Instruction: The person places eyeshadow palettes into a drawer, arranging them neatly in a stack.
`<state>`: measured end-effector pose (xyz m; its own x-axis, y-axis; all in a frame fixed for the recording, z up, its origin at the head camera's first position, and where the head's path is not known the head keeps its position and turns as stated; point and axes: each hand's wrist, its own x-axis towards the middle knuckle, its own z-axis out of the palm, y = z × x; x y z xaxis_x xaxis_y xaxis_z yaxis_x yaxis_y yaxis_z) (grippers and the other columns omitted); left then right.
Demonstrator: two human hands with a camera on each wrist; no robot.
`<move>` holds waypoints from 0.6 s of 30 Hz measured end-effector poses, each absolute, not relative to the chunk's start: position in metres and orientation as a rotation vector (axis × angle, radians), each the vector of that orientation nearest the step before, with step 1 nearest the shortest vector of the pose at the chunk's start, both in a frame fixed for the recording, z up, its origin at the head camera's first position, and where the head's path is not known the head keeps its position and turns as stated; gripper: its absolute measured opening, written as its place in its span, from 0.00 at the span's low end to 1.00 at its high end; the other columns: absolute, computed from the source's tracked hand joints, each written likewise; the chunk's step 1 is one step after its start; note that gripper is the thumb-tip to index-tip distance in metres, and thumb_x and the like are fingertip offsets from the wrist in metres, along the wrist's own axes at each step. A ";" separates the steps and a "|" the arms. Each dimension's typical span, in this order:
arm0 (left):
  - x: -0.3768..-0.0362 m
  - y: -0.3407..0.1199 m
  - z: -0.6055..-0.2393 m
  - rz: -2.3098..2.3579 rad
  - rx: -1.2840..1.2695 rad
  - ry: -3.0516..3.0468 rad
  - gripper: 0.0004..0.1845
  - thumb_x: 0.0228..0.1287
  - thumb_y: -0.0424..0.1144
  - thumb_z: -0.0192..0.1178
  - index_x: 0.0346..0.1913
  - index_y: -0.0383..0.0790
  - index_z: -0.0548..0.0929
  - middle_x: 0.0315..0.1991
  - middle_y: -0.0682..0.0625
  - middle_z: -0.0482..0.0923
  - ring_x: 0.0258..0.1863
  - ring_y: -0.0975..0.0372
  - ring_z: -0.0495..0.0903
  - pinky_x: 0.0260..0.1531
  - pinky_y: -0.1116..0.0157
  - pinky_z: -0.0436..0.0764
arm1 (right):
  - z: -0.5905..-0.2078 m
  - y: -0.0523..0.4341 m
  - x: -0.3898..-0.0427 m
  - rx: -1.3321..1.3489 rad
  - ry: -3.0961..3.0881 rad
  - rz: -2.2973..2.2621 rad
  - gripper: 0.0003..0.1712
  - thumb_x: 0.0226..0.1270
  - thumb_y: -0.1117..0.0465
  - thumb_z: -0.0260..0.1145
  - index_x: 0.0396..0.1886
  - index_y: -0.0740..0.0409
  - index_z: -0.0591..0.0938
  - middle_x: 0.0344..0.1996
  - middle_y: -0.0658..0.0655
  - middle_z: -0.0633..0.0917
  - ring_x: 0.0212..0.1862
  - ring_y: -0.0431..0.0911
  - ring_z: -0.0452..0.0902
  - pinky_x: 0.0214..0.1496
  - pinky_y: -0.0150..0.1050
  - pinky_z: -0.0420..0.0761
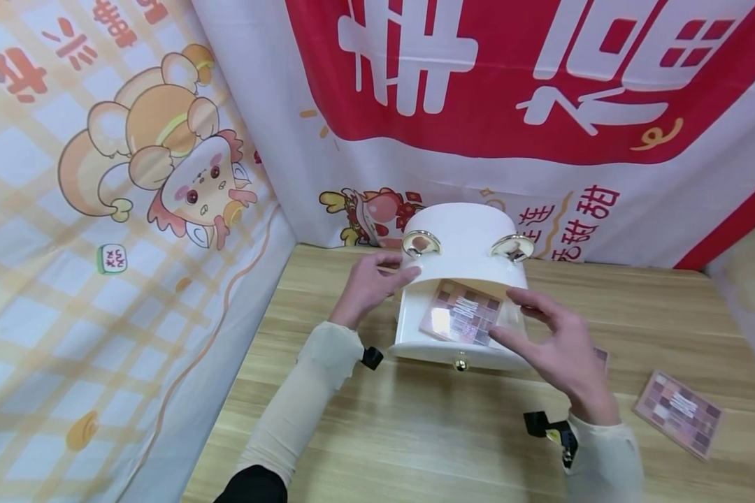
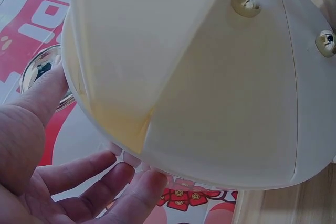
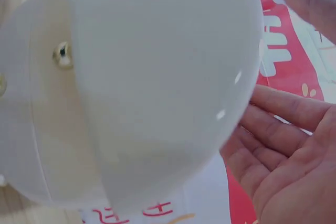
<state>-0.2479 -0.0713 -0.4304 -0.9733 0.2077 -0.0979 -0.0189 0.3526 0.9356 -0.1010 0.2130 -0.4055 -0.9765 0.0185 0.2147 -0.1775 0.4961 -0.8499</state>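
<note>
A white rounded makeup storage box [image 1: 462,234] with gold rings [image 1: 512,247] on its upper part stands before me, its front open. Inside it an eyeshadow palette [image 1: 463,312] lies tilted, above a small gold knob [image 1: 461,365]. My left hand [image 1: 372,285] is at the box's left side, thumb by the edge of the curved cover. In the left wrist view its fingers [image 2: 131,198] are spread along the rim. On the right side, my right hand [image 1: 563,346] has its fingers at the cover's edge; the right wrist view shows the thumb [image 3: 310,3] apart from it.
Another eyeshadow palette [image 1: 679,412] lies on the wooden table [image 1: 403,433] at the right. One more palette [image 1: 602,358] is partly hidden behind my right hand. Printed cloth [image 1: 327,175] hangs right behind the box and along the left.
</note>
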 end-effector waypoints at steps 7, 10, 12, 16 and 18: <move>-0.248 -0.072 -0.430 1.647 0.151 2.428 0.39 0.47 0.66 0.75 0.59 0.46 0.83 0.46 0.52 0.83 0.42 0.58 0.84 0.35 0.62 0.87 | -0.410 0.230 -0.094 0.156 -2.468 1.512 0.39 0.53 0.63 0.82 0.66 0.56 0.78 0.63 0.55 0.78 0.60 0.41 0.71 0.58 0.25 0.69; -0.248 -0.072 -0.430 1.650 0.145 2.428 0.39 0.47 0.66 0.75 0.59 0.46 0.83 0.46 0.52 0.83 0.42 0.58 0.84 0.35 0.61 0.87 | -0.413 0.241 -0.092 0.152 -2.475 1.495 0.40 0.53 0.64 0.82 0.67 0.56 0.77 0.64 0.56 0.78 0.61 0.39 0.70 0.59 0.24 0.69; -0.248 -0.072 -0.430 1.656 0.150 2.427 0.39 0.47 0.66 0.75 0.58 0.46 0.83 0.46 0.52 0.83 0.42 0.58 0.84 0.35 0.61 0.87 | -0.416 0.248 -0.090 0.154 -2.472 1.481 0.42 0.52 0.65 0.82 0.68 0.56 0.76 0.64 0.57 0.77 0.61 0.39 0.70 0.59 0.23 0.68; -0.248 -0.072 -0.431 1.670 0.177 2.426 0.39 0.47 0.66 0.75 0.58 0.45 0.83 0.46 0.51 0.83 0.42 0.58 0.84 0.34 0.60 0.87 | -0.423 0.263 -0.086 0.105 -2.484 1.460 0.44 0.52 0.66 0.82 0.70 0.54 0.74 0.66 0.57 0.76 0.62 0.38 0.68 0.59 0.20 0.66; -0.248 -0.073 -0.431 1.675 0.186 2.426 0.39 0.48 0.66 0.75 0.58 0.44 0.83 0.46 0.51 0.83 0.42 0.58 0.85 0.34 0.60 0.87 | -0.426 0.270 -0.085 0.069 -2.502 1.442 0.46 0.52 0.64 0.82 0.71 0.52 0.73 0.67 0.56 0.75 0.62 0.38 0.67 0.58 0.20 0.65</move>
<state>-0.2479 -0.0726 -0.4309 -0.9746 0.2082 -0.0827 -0.0035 0.3549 0.9349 -0.0847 0.2697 -0.4258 -0.9670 0.0841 0.2404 -0.1658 0.5086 -0.8449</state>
